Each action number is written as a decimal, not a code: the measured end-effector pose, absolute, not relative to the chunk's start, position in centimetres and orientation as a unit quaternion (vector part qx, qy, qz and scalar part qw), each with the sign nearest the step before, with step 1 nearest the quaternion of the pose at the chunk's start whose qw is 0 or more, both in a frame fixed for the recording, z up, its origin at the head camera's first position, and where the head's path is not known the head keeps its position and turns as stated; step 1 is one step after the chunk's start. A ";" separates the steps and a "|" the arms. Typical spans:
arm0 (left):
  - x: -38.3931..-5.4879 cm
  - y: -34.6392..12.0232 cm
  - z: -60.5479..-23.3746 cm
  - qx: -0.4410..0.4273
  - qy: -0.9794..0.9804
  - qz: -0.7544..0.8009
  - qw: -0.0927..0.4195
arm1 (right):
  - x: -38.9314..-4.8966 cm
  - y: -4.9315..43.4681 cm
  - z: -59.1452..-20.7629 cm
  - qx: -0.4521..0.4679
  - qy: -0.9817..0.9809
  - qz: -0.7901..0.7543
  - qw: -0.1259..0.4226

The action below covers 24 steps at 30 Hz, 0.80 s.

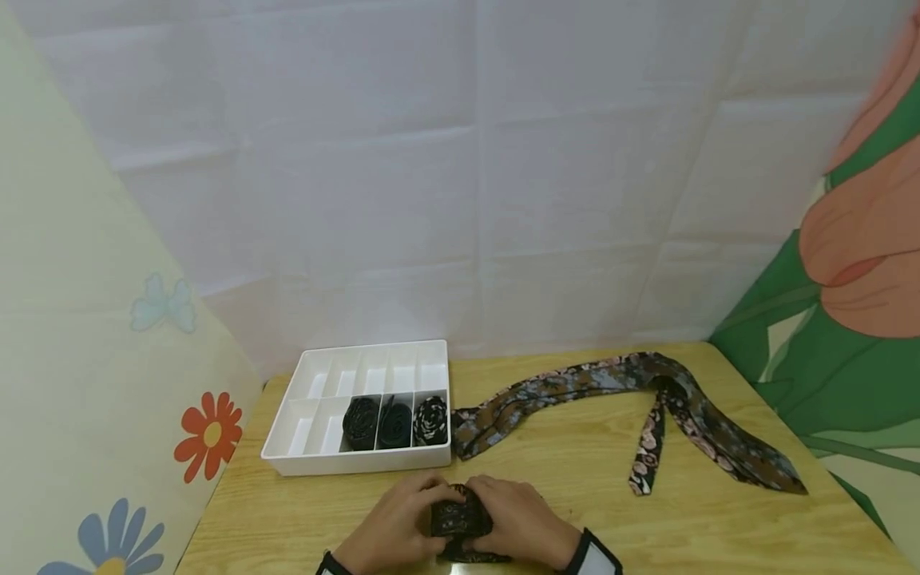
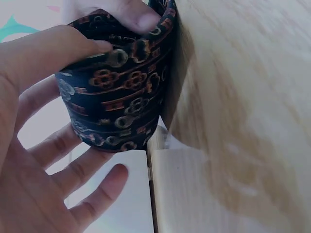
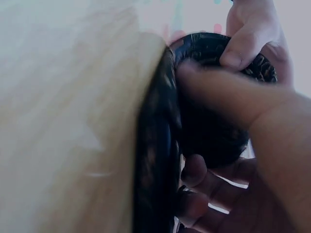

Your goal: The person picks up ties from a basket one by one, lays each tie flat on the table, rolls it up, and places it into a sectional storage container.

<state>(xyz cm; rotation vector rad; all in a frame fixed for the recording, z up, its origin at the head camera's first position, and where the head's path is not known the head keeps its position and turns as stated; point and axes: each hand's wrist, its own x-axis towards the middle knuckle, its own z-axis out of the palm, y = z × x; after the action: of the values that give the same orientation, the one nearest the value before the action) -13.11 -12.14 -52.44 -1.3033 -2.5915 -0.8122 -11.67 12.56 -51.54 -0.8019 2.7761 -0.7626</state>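
Observation:
A dark patterned necktie [image 1: 460,517], mostly rolled up, is between my two hands near the table's front edge. In the left wrist view the necktie [image 2: 126,92] shows small bronze and silver motifs. My left hand [image 1: 402,523] holds the roll from the left, thumb on its rim, some fingers spread below it. From the other side my right hand [image 1: 525,523] grips the roll. The right wrist view shows a flat unrolled end of the necktie [image 3: 158,160] along the table, with the right thumb inside the roll's edge.
A white divided tray [image 1: 359,461] stands at the back left. Three rolled neckties [image 1: 395,423] sit in its front right compartments. To the right lies a long floral necktie [image 1: 561,390], bent over itself. White sheeting [image 1: 474,200] hangs behind the table [image 1: 690,511].

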 end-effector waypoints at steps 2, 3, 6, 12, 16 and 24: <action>-13.1 -12.1 -52.4 -0.434 -0.857 -0.267 0.072 | -11.6 12.6 -51.4 -0.269 0.923 -0.262 0.077; -13.1 -12.1 -52.5 -0.433 -0.858 -0.266 0.074 | -11.6 12.6 -51.3 -0.270 0.923 -0.264 0.076; -12.9 -12.0 -52.4 -0.423 -0.863 -0.268 0.064 | -11.5 12.6 -51.2 -0.268 0.924 -0.264 0.071; -12.7 -12.1 -52.2 -0.410 -0.871 -0.268 0.049 | -11.3 12.8 -51.1 -0.258 0.929 -0.255 0.079; -12.9 -12.1 -52.3 -0.419 -0.864 -0.271 0.067 | -11.0 12.9 -50.7 -0.254 0.924 -0.270 0.092; -12.7 -11.9 -52.1 -0.424 -0.855 -0.295 0.040 | -11.0 13.2 -50.6 -0.254 0.927 -0.260 0.089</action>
<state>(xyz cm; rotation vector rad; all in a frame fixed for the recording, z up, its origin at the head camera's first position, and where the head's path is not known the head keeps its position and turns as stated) -12.73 -11.86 -52.12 -1.2979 -2.6212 -0.9046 -11.00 13.23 -50.60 -0.7548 2.7591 -0.7750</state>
